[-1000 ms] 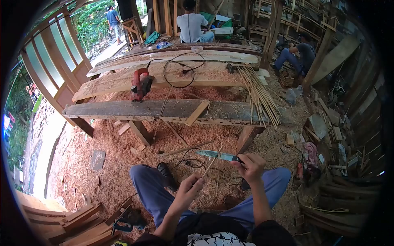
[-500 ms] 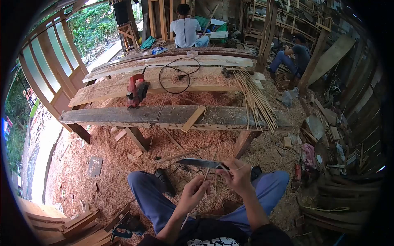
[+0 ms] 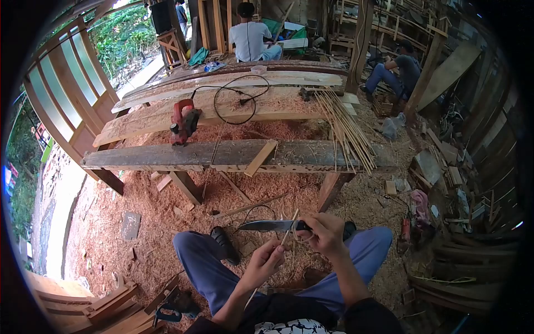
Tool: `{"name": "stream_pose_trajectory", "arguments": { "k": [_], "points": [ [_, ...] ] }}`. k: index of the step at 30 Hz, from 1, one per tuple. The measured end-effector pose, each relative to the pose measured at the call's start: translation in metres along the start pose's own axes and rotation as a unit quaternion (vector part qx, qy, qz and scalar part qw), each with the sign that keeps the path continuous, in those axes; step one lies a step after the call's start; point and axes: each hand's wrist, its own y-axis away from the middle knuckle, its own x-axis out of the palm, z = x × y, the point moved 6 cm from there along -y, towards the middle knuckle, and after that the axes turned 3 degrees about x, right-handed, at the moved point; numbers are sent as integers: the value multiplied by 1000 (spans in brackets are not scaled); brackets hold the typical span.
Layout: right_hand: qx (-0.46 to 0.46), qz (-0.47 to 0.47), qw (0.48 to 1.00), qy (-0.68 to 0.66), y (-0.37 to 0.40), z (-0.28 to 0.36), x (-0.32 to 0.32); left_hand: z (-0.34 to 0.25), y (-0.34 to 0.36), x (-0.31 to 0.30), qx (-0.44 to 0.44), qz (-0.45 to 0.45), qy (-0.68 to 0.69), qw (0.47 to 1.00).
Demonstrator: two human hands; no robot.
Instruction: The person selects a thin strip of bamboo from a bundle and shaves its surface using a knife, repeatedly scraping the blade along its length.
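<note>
My left hand (image 3: 263,264) is closed round a thin bamboo stick (image 3: 287,232), which slants up between my knees and runs back under my forearm. In my right hand (image 3: 325,234) is a knife (image 3: 267,225), held by its dark handle with the blade pointing left. The blade lies across the upper part of the stick, close to its tip. A thin pale strip curls beside my right fingers. On the bench in front lies a bundle of similar bamboo sticks (image 3: 346,131), fanned toward me.
A red power planer (image 3: 183,121) with a black cable (image 3: 234,99) sits on the planks. A short wood piece (image 3: 261,158) overhangs the bench edge (image 3: 183,157). Shavings cover the floor. Two people (image 3: 248,36) (image 3: 397,72) sit farther back; another stands outside.
The knife and my right hand have shifted slightly, with the handle now nearer the stick. My left hand stays almost in place, and more of the stick's tip shows above the blade.
</note>
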Motion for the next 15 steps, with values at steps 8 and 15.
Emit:
{"name": "stream_pose_trajectory", "arguments": {
  "k": [8,15],
  "points": [
    [-13,-45,996,75,15,-52,-8,-6,-3,-10,-12,-30,-112,993],
    [160,-44,980,112,50,-85,-50,-12,8,-41,-61,-101,66,991]
  ]
}}
